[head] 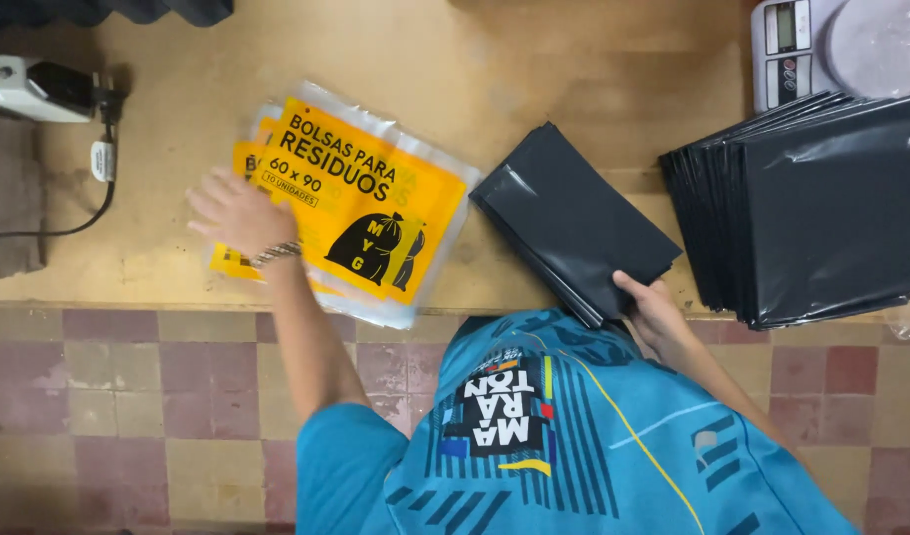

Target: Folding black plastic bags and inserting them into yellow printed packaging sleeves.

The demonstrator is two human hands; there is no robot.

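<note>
My left hand (235,210) lies flat, fingers spread, on the left edge of a small pile of clear packets with yellow printed labels (361,198) on the wooden table. A metal bracelet circles that wrist. My right hand (650,309) grips the near corner of a folded bundle of black plastic bags (569,220), which lies tilted at the table's front edge, just right of the yellow packets.
A tall stack of folded black bags (821,203) fills the right side. Behind it stands a digital scale (797,45) with a clear bag on its pan. A white device with a cable (34,89) sits far left. Tiled floor (118,406) lies below the table edge.
</note>
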